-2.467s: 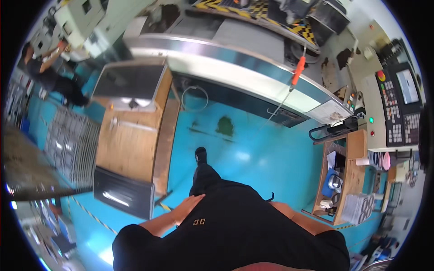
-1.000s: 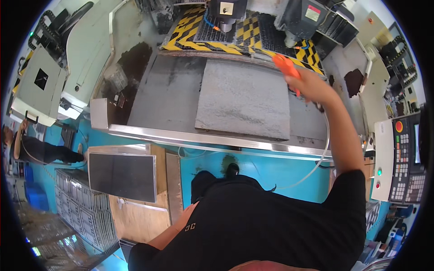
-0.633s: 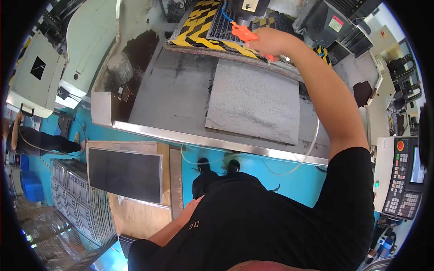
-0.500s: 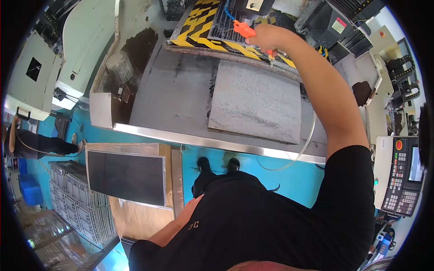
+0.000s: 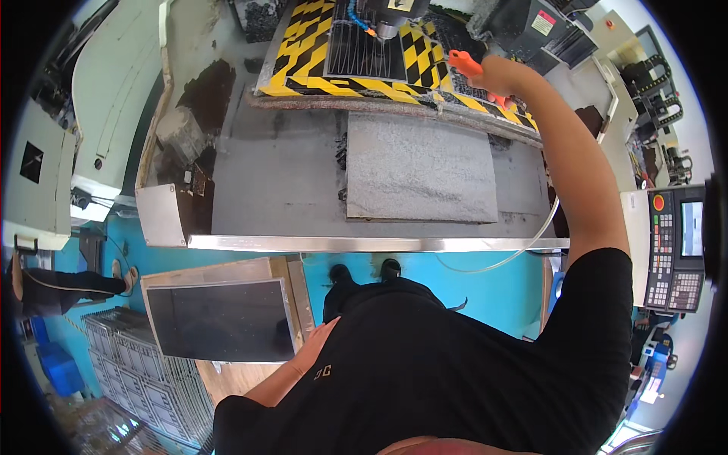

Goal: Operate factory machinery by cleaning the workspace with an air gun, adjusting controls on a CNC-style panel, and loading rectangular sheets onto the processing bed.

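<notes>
My right hand point(image 5: 502, 77) is closed around an orange air gun point(image 5: 465, 64), held above the right part of the machine bed with its yellow-and-black striped border point(image 5: 303, 53). Orange shows on both sides of the fist; the fingers hide the middle. Left of the gun, a metal spindle point(image 5: 387, 30) and a blue jointed coolant hose point(image 5: 358, 17) hang over a dark panel point(image 5: 364, 57) streaked with pale lines. My left hand point(image 5: 312, 345) lies against my side at the waist, fingers stretched out, nothing seen in it.
A powdery grey slab point(image 5: 421, 167) lies on the machine's tray point(image 5: 273, 174), behind a metal front rail point(image 5: 303, 243). A clear hose point(image 5: 542, 227) droops over that rail. Left of me a black panel point(image 5: 220, 318) rests on wood beside stacked racks point(image 5: 136, 371). A control panel point(image 5: 675, 250) stands right.
My right hand has carried the air gun rightward, away from the spindle, uncovering the panel beneath. The view has turned slightly. My left hand stays at my side.
</notes>
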A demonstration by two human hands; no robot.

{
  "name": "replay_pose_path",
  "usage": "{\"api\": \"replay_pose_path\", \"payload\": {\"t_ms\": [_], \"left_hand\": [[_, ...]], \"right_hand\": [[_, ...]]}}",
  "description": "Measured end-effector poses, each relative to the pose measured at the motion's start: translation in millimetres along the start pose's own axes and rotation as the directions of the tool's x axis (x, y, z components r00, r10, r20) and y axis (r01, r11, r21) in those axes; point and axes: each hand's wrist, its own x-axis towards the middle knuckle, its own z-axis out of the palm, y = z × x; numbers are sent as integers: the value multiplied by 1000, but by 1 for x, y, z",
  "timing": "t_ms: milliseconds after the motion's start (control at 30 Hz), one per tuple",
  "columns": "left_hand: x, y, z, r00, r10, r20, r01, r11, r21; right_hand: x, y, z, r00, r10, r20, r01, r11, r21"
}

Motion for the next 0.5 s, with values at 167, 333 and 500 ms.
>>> {"api": "replay_pose_path", "payload": {"t_ms": [167,333,500], "left_hand": [[4,-8,-11,998,16,65,-19,999,34],[8,-15,-15,994,38,100,-38,999,-10],[8,-23,-12,992,54,118,-51,998,-24]], "right_hand": [[3,-9,28,998,-49,-37,51,997,56],[4,-29,42,996,-84,2,84,993,83],[-14,20,39,998,-62,-2,62,997,-37]]}}
